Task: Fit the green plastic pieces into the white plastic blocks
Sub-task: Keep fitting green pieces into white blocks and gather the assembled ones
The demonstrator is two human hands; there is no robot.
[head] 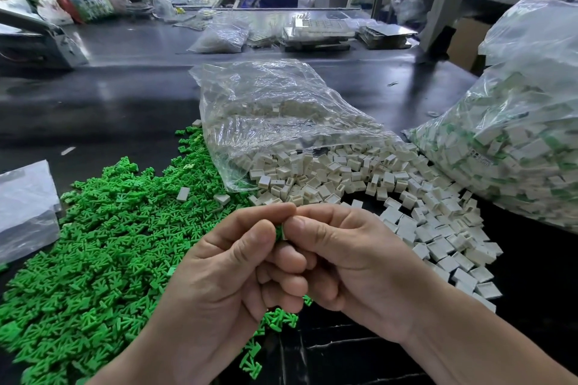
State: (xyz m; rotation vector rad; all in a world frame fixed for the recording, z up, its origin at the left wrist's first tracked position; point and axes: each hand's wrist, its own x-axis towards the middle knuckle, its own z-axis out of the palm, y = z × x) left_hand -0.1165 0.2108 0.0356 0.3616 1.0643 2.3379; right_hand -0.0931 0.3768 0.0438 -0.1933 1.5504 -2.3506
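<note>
Dark bench (125, 97): green pieces (93, 244) heaped at 8 o'clock, white blocks (344, 172) spilling from bag (266, 109) at 1 o'clock. Left grip (225, 275) pinches a green piece (279, 230) and right grip (353, 259) a white block (285, 234), meeting at centre. Looks mid-insertion. Next: square push until seated.

Green pieces (93, 244) fill the left; white blocks (375, 172), a clear bag (266, 103) and a full bag (516, 141) the right; table (125, 97) beyond is open.

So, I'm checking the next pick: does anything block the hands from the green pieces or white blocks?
Nothing visible does. The green pieces lie loose beside the left hand, the white blocks loose beyond the right hand, spilled outside their bag.
</note>
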